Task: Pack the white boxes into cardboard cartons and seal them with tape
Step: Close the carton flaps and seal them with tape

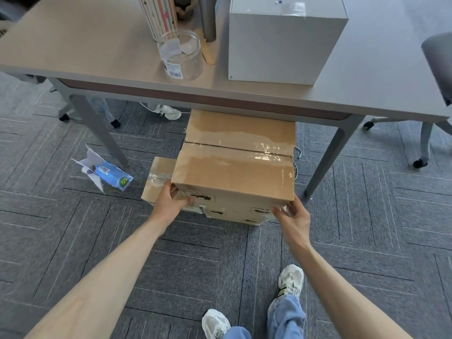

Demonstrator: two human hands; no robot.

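Top carton: brown cardboard carton [232,167], flaps closed, directly over a second carton on the carpet, its far end tucked under the table's near edge. Resting on the one below or held just clear of it: cannot tell.
Tape: clear glossy tape [247,151] along the top seam, running left to right and wrinkled towards the right end.
Left hand: left hand [168,204] grips the top carton's near left corner, thumb at the top edge, fingers curled onto the near face.
Right hand: right hand [293,218] grips the near right corner low down, fingers curled round the bottom edge.
Lower carton: lower carton [156,182] juts out to the left and slightly at the front; also taped.
White box: white box [281,45] stands closed on the table near its near edge, right of centre.
Table: grey-beige table [97,45] on grey legs.
Clear jar: clear jar [181,55] left of the white box, with a barcode label.
Striped tube: striped tube [161,15] stands just behind the jar.
Carpet: grey carpet [73,241]; a blue pack [112,174] lies left of the cartons, beside a table leg.
Chair: grey chair [437,69] at the table's right end.
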